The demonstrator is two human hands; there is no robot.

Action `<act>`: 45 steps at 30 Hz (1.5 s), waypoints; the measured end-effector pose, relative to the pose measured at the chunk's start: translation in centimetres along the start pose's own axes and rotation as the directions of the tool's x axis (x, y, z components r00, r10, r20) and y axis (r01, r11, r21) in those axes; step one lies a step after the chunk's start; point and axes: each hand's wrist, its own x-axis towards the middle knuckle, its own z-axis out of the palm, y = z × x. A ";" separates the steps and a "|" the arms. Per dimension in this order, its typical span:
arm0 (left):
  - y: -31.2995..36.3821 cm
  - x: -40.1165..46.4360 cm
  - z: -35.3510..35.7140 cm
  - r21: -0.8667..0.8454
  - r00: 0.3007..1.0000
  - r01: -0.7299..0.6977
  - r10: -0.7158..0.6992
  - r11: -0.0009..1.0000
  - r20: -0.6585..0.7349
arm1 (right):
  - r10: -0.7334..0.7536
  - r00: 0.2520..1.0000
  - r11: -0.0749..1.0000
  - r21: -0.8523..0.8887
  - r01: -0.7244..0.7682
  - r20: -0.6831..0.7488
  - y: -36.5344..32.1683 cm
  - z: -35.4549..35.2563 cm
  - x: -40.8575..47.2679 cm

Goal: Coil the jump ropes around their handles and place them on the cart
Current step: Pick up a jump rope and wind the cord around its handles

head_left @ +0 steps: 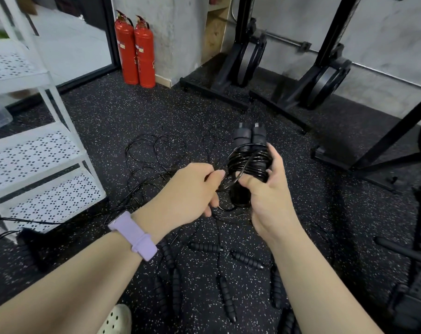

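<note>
White perforated-metal cart (39, 150) at my left, three shelves showing; two red extinguishers (136, 48) by the wall. Speckled rubber floor (122, 112) holds roughly nine ribbed black loose handles (226, 296) among tangled thin cord. My right hand (270, 196) grips two paired handles (249, 162) wound in glossy black coils; my left hand (192, 189) pinches the rope's free end (231, 182).
</note>
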 end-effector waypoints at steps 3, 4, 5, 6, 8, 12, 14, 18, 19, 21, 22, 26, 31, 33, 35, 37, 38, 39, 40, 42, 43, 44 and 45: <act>-0.2 0.1 0.0 -0.066 0.997 0.055 -0.051 0.996 0.066 | -0.040 0.999 0.993 -0.109 0.040 0.007 0.4 -0.3 0.0; -0.3 0.1 -0.1 -0.064 0.999 0.041 -0.040 0.997 0.027 | -0.052 0.998 0.987 -0.154 0.055 0.018 0.5 -0.4 0.0; -0.4 0.1 -0.3 -0.065 0.999 0.022 -0.025 0.998 -0.037 | -0.062 0.998 0.978 -0.199 0.066 0.025 0.6 -0.5 0.0; -0.4 0.2 -0.5 -0.101 0.994 0.008 -0.018 0.995 -0.106 | -0.074 0.997 0.968 -0.238 0.079 0.031 0.5 -0.6 0.0; -0.3 0.4 -1.1 -0.283 0.984 -0.001 -0.049 0.959 -0.169 | -0.097 0.994 0.949 -0.297 0.108 0.050 0.4 -0.8 0.1; 0.2 0.4 -2.3 -0.754 0.998 0.059 -0.057 0.654 0.028 | -0.183 0.975 0.834 -0.504 0.222 0.127 0.4 -1.4 0.2; 0.4 0.2 -2.6 -0.863 0.994 0.111 -0.043 0.494 0.103 | -0.184 0.971 0.713 -0.659 0.239 0.154 0.6 -1.6 0.2; 0.2 0.3 -3.2 -0.823 0.991 0.126 -0.104 0.554 0.082 | -0.100 0.979 0.457 -0.866 0.203 0.176 0.4 -2.2 0.2; 0.1 0.4 -3.3 -0.798 0.989 0.131 -0.138 0.588 0.061 | -0.073 0.981 0.402 -0.895 0.193 0.179 0.4 -2.3 0.3; -0.1 0.4 -3.3 -0.785 0.979 0.156 -0.198 0.599 0.043 | -0.014 0.987 0.295 -0.943 0.158 0.161 0.8 -2.3 0.3; 0.1 0.3 -3.2 -0.795 0.974 0.174 -0.220 0.581 0.053 | 0.011 0.991 0.266 -0.956 0.127 0.135 1.1 -2.1 0.3; 1.5 -0.6 -1.4 -0.833 0.961 0.216 -0.262 0.510 0.089 | 0.027 0.997 0.264 -0.963 0.056 0.066 2.0 -1.1 0.3; 3.1 -1.9 0.6 -0.870 0.975 0.180 -0.201 0.459 0.096 | -0.030 0.996 0.285 -0.954 0.092 0.087 1.6 -0.4 0.0; 3.4 -2.1 0.8 -0.895 0.980 0.169 -0.163 0.412 0.110 | -0.068 0.988 0.270 -0.950 0.155 0.142 1.6 0.2 -0.2; 3.6 -2.2 0.6 -0.917 0.986 0.145 -0.127 0.371 0.104 | -0.129 0.973 0.258 -0.941 0.220 0.192 2.2 0.9 -0.3; 3.5 -2.1 0.2 -0.923 0.991 0.118 -0.107 0.367 0.084 | -0.183 0.954 0.233 -0.932 0.278 0.239 2.9 1.3 -0.2; 3.4 -2.1 0.0 -0.918 0.992 0.110 -0.099 0.381 0.078 | -0.202 0.945 0.222 -0.928 0.299 0.256 3.2 1.6 -0.1; 3.3 -2.1 -0.2 -0.910 0.993 0.106 -0.087 0.401 0.077 | -0.228 0.933 0.221 -0.919 0.327 0.277 3.4 1.8 0.1; 3.2 -2.2 -0.6 -0.902 0.995 0.099 -0.068 0.420 0.078 | -0.251 0.919 0.225 -0.905 0.360 0.304 3.5 2.0 0.1; 3.1 -2.3 -1.6 -0.894 0.997 0.071 -0.020 0.443 0.070 | -0.249 0.896 0.224 -0.878 0.422 0.367 3.1 2.3 -0.1; 3.1 -2.3 -2.3 -0.891 0.999 0.047 -0.004 0.451 0.050 | -0.214 0.890 0.215 -0.870 0.444 0.402 2.8 2.5 -0.3; 3.0 -2.2 -3.1 -0.889 1.000 0.019 0.004 0.458 0.024 | -0.182 0.883 0.198 -0.863 0.464 0.433 2.6 2.7 -0.7; 2.9 -2.0 -4.0 -0.888 1.000 -0.005 0.003 0.460 -0.004 | -0.161 0.872 0.172 -0.857 0.485 0.461 2.5 2.8 -1.0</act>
